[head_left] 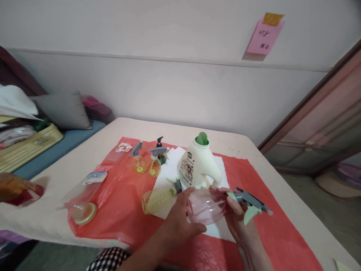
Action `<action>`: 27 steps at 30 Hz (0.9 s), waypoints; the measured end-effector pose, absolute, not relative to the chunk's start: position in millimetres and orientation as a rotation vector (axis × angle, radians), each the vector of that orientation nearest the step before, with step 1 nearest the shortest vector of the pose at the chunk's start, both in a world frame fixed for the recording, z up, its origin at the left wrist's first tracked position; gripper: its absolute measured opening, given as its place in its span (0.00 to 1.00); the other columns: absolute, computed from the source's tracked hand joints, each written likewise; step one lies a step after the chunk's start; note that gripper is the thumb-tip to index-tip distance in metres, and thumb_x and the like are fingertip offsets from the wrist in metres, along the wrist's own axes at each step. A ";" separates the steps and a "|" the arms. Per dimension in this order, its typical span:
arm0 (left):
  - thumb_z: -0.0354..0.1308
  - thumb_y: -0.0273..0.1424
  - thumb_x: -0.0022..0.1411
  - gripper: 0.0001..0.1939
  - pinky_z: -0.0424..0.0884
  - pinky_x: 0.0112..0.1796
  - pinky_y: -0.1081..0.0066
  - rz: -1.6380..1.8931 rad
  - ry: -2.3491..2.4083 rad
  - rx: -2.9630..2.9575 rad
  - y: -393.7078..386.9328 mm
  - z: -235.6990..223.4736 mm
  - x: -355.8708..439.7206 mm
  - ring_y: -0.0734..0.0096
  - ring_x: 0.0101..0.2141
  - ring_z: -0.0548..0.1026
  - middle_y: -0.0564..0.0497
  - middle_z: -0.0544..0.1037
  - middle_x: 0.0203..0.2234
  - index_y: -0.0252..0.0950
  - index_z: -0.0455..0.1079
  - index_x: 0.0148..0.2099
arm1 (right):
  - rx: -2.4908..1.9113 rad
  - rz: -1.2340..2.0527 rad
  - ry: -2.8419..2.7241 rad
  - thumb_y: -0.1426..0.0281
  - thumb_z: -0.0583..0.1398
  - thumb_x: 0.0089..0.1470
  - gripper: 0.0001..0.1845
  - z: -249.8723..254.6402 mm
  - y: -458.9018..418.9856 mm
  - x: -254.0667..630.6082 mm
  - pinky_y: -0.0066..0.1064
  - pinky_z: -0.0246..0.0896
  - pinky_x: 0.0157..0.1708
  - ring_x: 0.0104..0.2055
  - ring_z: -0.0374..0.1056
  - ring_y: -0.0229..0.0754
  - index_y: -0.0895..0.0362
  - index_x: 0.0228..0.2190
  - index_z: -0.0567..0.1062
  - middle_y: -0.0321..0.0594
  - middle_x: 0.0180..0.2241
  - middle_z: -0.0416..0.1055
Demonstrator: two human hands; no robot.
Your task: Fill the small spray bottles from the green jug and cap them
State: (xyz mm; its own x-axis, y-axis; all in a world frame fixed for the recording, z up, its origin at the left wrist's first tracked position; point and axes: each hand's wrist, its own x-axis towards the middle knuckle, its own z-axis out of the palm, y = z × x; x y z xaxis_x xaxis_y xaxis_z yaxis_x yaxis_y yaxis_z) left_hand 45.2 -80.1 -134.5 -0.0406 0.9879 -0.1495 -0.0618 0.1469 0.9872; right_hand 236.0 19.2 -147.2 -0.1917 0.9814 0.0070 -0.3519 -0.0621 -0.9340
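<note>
A clear pink spray bottle (207, 206) lies sideways between both hands above a white cloth (172, 169). My left hand (180, 222) is wrapped round the bottle's rounded base. At the neck, my right hand (239, 222) grips it beside the grey and pale green trigger head (251, 205). Just behind stands a cream detergent jug (197, 165) with a green spout. A yellow spray bottle (159, 198) lies on its side to the left.
Two small yellow spray bottles (146, 162) and a dark pump bottle (160, 145) stand on the red mat (118, 199). A clear bottle (81, 199) lies at the mat's left edge. A bed with a grey pillow (63, 111) is on the left.
</note>
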 end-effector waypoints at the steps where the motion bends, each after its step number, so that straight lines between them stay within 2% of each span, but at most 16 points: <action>1: 0.79 0.43 0.38 0.58 0.60 0.63 0.48 1.225 1.290 1.103 -80.1 -134.7 46.0 0.45 0.61 0.66 0.40 0.64 0.64 0.44 0.56 0.69 | -0.857 1.513 -1.046 0.54 0.71 0.46 0.17 -148.5 19.5 236.4 0.48 0.74 0.48 0.45 0.79 0.55 0.49 0.36 0.83 0.44 0.41 0.83; 3: 0.78 0.46 0.40 0.60 0.61 0.63 0.48 1.258 1.236 1.064 -80.3 -133.7 45.3 0.45 0.63 0.65 0.39 0.61 0.67 0.45 0.53 0.70 | -0.853 1.506 -1.043 0.55 0.71 0.46 0.17 -150.0 19.6 236.4 0.46 0.74 0.47 0.44 0.79 0.54 0.49 0.36 0.83 0.44 0.41 0.83; 5: 0.72 0.53 0.48 0.56 0.70 0.55 0.50 1.173 1.109 0.866 -80.7 -132.4 42.6 0.48 0.58 0.71 0.38 0.61 0.66 0.45 0.49 0.71 | -0.847 1.505 -1.050 0.56 0.71 0.46 0.16 -149.2 18.6 235.6 0.44 0.74 0.47 0.45 0.78 0.54 0.49 0.37 0.83 0.44 0.42 0.83; 7: 0.68 0.55 0.54 0.49 0.74 0.47 0.56 1.084 1.021 0.723 -80.9 -133.4 40.8 0.53 0.51 0.75 0.38 0.66 0.62 0.43 0.53 0.70 | -0.843 1.510 -1.059 0.56 0.71 0.47 0.16 -146.3 17.2 234.7 0.43 0.73 0.47 0.47 0.78 0.54 0.49 0.37 0.83 0.44 0.43 0.82; 8: 0.70 0.53 0.53 0.48 0.74 0.45 0.58 1.073 1.009 0.704 -81.0 -134.9 40.7 0.55 0.49 0.76 0.39 0.68 0.59 0.43 0.55 0.68 | -0.841 1.518 -1.062 0.55 0.71 0.47 0.16 -144.4 16.8 234.5 0.44 0.74 0.47 0.47 0.78 0.54 0.49 0.37 0.83 0.44 0.42 0.82; 11: 0.79 0.45 0.41 0.58 0.73 0.48 0.60 1.110 1.057 0.791 -80.8 -139.3 41.6 0.56 0.49 0.76 0.41 0.71 0.58 0.43 0.55 0.70 | -0.855 1.531 -1.024 0.54 0.72 0.44 0.17 -138.4 17.5 236.2 0.46 0.74 0.46 0.45 0.78 0.55 0.49 0.34 0.83 0.44 0.40 0.83; 13: 0.79 0.45 0.41 0.61 0.71 0.52 0.57 1.073 1.141 0.923 -80.1 -137.0 38.4 0.53 0.53 0.75 0.40 0.70 0.61 0.44 0.53 0.72 | -0.887 1.512 -0.966 0.54 0.74 0.39 0.18 -135.3 19.1 239.0 0.44 0.75 0.45 0.43 0.78 0.54 0.49 0.31 0.83 0.43 0.37 0.83; 14: 0.78 0.45 0.43 0.59 0.70 0.54 0.56 1.035 1.210 1.000 -79.3 -133.9 34.7 0.51 0.55 0.74 0.40 0.70 0.62 0.44 0.54 0.72 | -0.904 1.496 -0.938 0.54 0.74 0.37 0.18 -134.2 20.0 240.6 0.42 0.74 0.44 0.42 0.79 0.53 0.49 0.30 0.83 0.42 0.36 0.83; 16: 0.73 0.45 0.52 0.49 0.67 0.58 0.55 0.929 1.463 1.219 -76.4 -125.6 24.0 0.50 0.58 0.72 0.40 0.70 0.63 0.42 0.58 0.71 | -0.931 1.468 -0.895 0.54 0.74 0.35 0.18 -132.9 21.6 243.3 0.39 0.74 0.42 0.39 0.79 0.51 0.50 0.28 0.83 0.41 0.33 0.83; 18: 0.66 0.40 0.61 0.38 0.60 0.64 0.55 0.723 1.838 1.494 -72.3 -119.8 12.0 0.51 0.65 0.65 0.40 0.68 0.66 0.41 0.60 0.71 | -0.944 1.457 -0.863 0.53 0.73 0.35 0.18 -132.5 22.8 244.8 0.40 0.74 0.42 0.38 0.79 0.50 0.50 0.27 0.83 0.41 0.31 0.82; 19: 0.64 0.36 0.63 0.37 0.56 0.66 0.53 0.593 2.000 1.593 -70.1 -119.2 6.6 0.49 0.68 0.61 0.39 0.65 0.68 0.40 0.59 0.71 | -0.949 1.458 -0.849 0.53 0.73 0.35 0.18 -132.5 23.2 245.0 0.41 0.74 0.43 0.38 0.79 0.51 0.50 0.27 0.83 0.40 0.31 0.82; 21: 0.66 0.29 0.59 0.40 0.52 0.66 0.45 0.371 2.210 1.657 -66.4 -123.4 -1.7 0.40 0.69 0.56 0.35 0.61 0.70 0.37 0.59 0.71 | -0.951 1.465 -0.829 0.53 0.73 0.34 0.17 -132.5 23.5 244.2 0.44 0.74 0.45 0.39 0.79 0.53 0.49 0.26 0.83 0.40 0.30 0.82; 23: 0.65 0.22 0.55 0.39 0.54 0.63 0.39 0.276 2.270 1.620 -64.3 -131.3 -6.8 0.33 0.65 0.62 0.30 0.68 0.64 0.34 0.63 0.68 | -0.947 1.474 -0.822 0.53 0.73 0.34 0.17 -132.7 23.5 242.9 0.46 0.74 0.46 0.40 0.79 0.54 0.49 0.26 0.83 0.41 0.30 0.82; 25: 0.58 0.17 0.55 0.30 0.59 0.59 0.41 0.209 2.306 1.606 -64.1 -137.8 -9.8 0.37 0.59 0.70 0.32 0.75 0.55 0.32 0.69 0.62 | -0.945 1.481 -0.823 0.53 0.73 0.34 0.17 -133.0 23.7 242.2 0.46 0.74 0.45 0.41 0.79 0.54 0.50 0.26 0.83 0.42 0.31 0.82; 27: 0.53 0.15 0.55 0.26 0.62 0.57 0.44 0.182 2.321 1.608 -65.6 -139.1 -11.5 0.42 0.54 0.73 0.34 0.77 0.50 0.31 0.72 0.55 | -0.944 1.486 -0.830 0.53 0.73 0.34 0.18 -133.6 24.7 242.7 0.45 0.74 0.44 0.40 0.79 0.54 0.50 0.26 0.83 0.43 0.33 0.83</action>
